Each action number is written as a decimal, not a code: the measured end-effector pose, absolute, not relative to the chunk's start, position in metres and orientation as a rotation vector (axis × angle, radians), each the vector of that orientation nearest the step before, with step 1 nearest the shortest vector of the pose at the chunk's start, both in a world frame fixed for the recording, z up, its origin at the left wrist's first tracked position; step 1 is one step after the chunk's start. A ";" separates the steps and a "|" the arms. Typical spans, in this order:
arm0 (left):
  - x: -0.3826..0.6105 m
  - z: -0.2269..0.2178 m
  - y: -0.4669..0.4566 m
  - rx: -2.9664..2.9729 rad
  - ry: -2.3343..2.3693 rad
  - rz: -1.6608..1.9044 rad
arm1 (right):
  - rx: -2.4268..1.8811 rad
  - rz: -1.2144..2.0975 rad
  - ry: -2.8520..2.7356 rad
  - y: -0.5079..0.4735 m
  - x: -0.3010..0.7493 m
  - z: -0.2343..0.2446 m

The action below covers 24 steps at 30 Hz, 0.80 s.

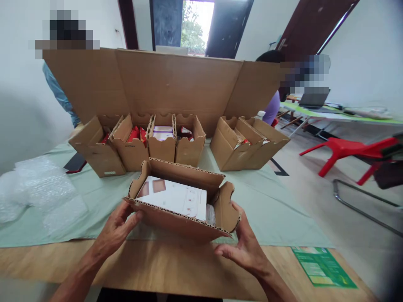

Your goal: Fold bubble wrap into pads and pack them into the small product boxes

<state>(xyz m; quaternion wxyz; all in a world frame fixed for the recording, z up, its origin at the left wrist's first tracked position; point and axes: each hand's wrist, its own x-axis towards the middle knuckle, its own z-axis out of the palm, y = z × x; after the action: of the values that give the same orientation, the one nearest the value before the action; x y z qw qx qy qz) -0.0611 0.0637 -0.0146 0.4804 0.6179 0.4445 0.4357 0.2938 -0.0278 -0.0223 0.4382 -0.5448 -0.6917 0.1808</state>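
Note:
Between my hands is an open-topped cardboard box [179,224], tilted and turned a little over the near part of the table. Inside it lies a white printed carton [176,197], with a clear plastic item [210,214] beside it at the right end. My left hand [118,224] grips the box's left end, thumb on the near wall and fingers behind the corner. At the right end, my right hand [244,243] has its fingers against the outer wall, its thumb apart below. The undersides of both holds are hidden.
Behind stand several cardboard bins [130,147] with packets, before a tall cardboard panel [179,84]. Bubble wrap [47,188] and a dark flat object [74,162] lie left, a green leaflet [324,266] right. Two people are beyond the panel. A red stool [346,147] stands right.

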 end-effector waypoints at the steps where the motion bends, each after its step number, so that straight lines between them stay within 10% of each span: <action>1: -0.062 -0.016 0.064 1.504 1.087 1.055 | -1.334 0.488 -1.715 -0.022 0.296 -0.023; 24: 0.020 -0.058 0.068 1.806 0.976 0.776 | -1.504 0.128 -1.070 -0.057 0.339 -0.016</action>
<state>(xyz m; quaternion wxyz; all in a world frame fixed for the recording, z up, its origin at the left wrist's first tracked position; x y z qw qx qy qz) 0.0204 0.0680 -0.0580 0.4558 0.7324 0.3959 0.3148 0.3386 -0.0571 -0.0159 0.6020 -0.6491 -0.4617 0.0551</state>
